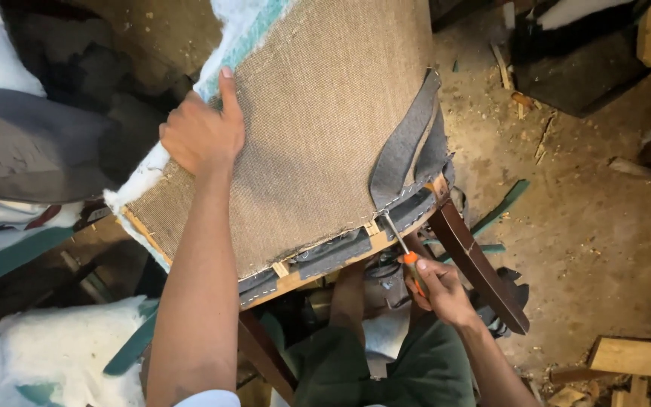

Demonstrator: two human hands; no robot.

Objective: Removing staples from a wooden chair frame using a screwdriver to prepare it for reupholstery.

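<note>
Closest to the lens, the left forearm runs up from the bottom edge to the left hand (pixel 201 136), which lies pressed on the burlap-covered chair back (pixel 318 128), fingers curled at the panel's left edge and thumb pointing up along it. That hand grips nothing between its fingers; it bears flat against the cloth. Just left of it, white padding (pixel 141 177) with a teal fabric edge shows from under the burlap. Below the hand, the bare wooden frame rail (pixel 295 277) runs along the panel's lower edge, with a grey fabric strip (pixel 337 252) tacked to it.

Further right, a loose grey fabric flap (pixel 408 143) hangs up over the burlap, above the tool's tip. The right hand (pixel 438 290) is wrapped tight around the orange handle of a screwdriver (pixel 408 260), whose metal shaft slants up and left from the fist, its tip touching the frame rail by the grey strip. Just right of that fist, a dark wooden chair leg (pixel 480 267) slopes down and away. Beyond it lies a sawdust-strewn floor (pixel 589 211) with wood offcuts (pixel 631 356).
</note>
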